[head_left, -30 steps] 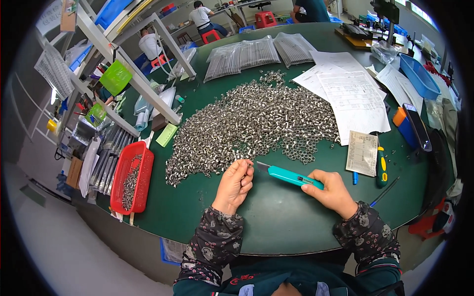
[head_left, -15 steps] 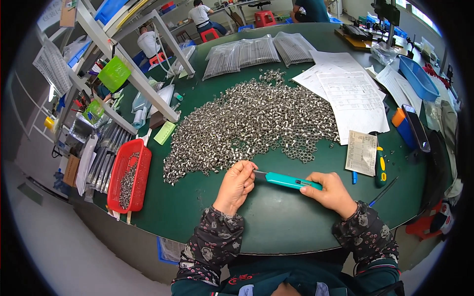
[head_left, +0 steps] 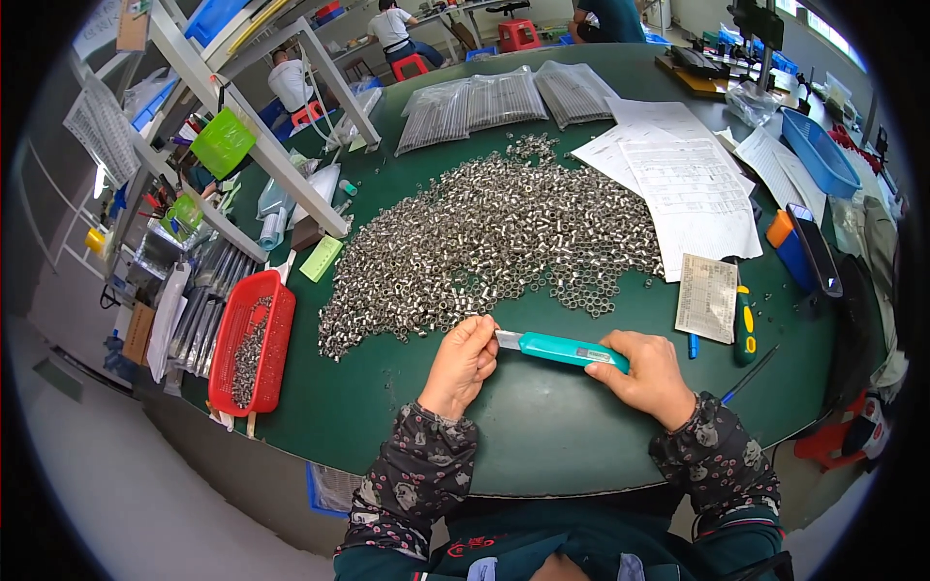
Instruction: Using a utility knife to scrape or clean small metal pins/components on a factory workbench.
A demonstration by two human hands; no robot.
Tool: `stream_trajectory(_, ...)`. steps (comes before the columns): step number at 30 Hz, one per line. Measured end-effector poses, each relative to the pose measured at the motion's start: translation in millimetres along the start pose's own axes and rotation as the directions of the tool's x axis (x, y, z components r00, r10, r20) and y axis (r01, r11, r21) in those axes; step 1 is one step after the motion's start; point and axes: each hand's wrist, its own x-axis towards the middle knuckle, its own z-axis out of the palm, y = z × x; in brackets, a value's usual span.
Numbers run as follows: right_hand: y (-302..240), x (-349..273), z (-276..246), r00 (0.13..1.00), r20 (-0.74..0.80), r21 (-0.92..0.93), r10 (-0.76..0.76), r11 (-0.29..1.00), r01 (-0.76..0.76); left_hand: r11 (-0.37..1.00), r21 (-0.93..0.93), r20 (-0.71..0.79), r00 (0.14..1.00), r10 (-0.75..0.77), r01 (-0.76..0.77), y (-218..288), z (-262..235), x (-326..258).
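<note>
Two hands meet low over the round green tabletop (head_left: 542, 426). The right hand (head_left: 647, 376) wraps the teal plastic utility knife (head_left: 567, 350) by its handle, seemingly to steady it, while the left hand (head_left: 463, 365) has its fingers (head_left: 481, 334) pinched together at the blade end. Just beyond lies the wide heap of small silvery metal rings (head_left: 494, 242), near enough to reach.
</note>
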Motion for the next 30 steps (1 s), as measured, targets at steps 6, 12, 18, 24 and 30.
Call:
stream_trajectory(6, 0.9, 0.5, -3.9, 0.994, -0.109, 0.128, -0.007, 0.992, 0.021, 0.996, -0.085, 0.052, 0.998, -0.027, 0.031, 2.4, -2.5, -1.8)
stream_trajectory(12, 2.0, -0.9, -0.1, 0.996, -0.085, 0.082, -0.028, 0.996, 0.035, 0.995, -0.08, 0.034, 0.997, 0.062, -0.059, 6.9, 5.7, -4.3)
stream_trajectory(18, 3.3, -0.4, -1.0, 0.999, 0.001, 0.125, 0.051, 0.991, -0.051, 0.988, -0.132, 0.071, 0.994, 0.086, -0.076, 5.9, 3.7, -3.0)
stream_trajectory(24, -0.2, 1.0, -4.4, 0.986, 0.103, 0.145, 0.132, 0.979, -0.146, 0.982, -0.156, 0.083, 0.989, 0.12, -0.106, 0.7, -2.2, 1.0)
stream_trajectory(30, -0.1, 1.2, -5.8, 0.978, 0.158, 0.165, 0.138, 0.973, -0.164, 0.983, -0.163, 0.106, 0.989, 0.104, -0.085, 0.5, -2.0, 1.0)
